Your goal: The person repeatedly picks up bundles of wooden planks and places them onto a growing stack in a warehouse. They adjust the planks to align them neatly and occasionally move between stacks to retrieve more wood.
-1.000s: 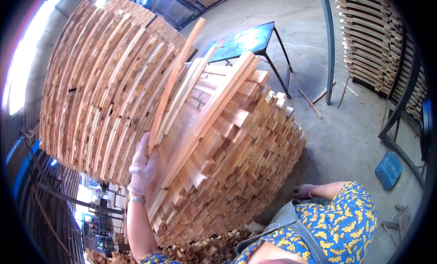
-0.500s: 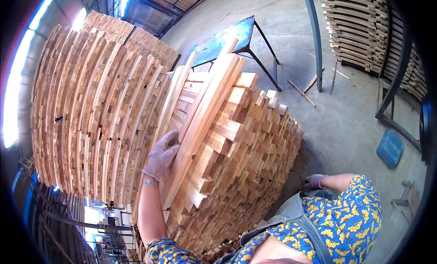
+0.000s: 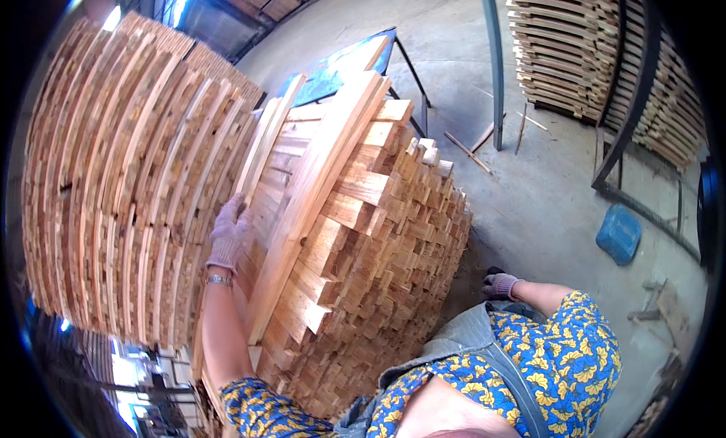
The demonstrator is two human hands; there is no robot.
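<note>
Long pale wooden strips [image 3: 321, 162] lie side by side across the top of a stack of short wooden blocks [image 3: 378, 249]. A second, narrower pair of strips [image 3: 271, 139] lies along the stack's left side. My left hand [image 3: 229, 238], in a light knitted glove with a metal-banded watch at the wrist, rests at the near end of this left pair. Its fingers are stretched out and touch the wood. My right hand [image 3: 501, 285], also gloved with dark fingertips, hangs beside my body to the right of the stack. Its fingers are partly hidden.
A tall stack of wooden strips [image 3: 128, 188] stands close on the left. Beyond the blocks is a blue-topped metal table [image 3: 325, 71]. A metal post [image 3: 495, 75], loose sticks [image 3: 469, 152], a blue plastic container [image 3: 618, 234] and racked timber [image 3: 563, 49] are on the right.
My left hand has shifted left, from the edge of the wide strips to the left pair. My right hand stays at my side. The whole view has swung, so the scene sits further left.
</note>
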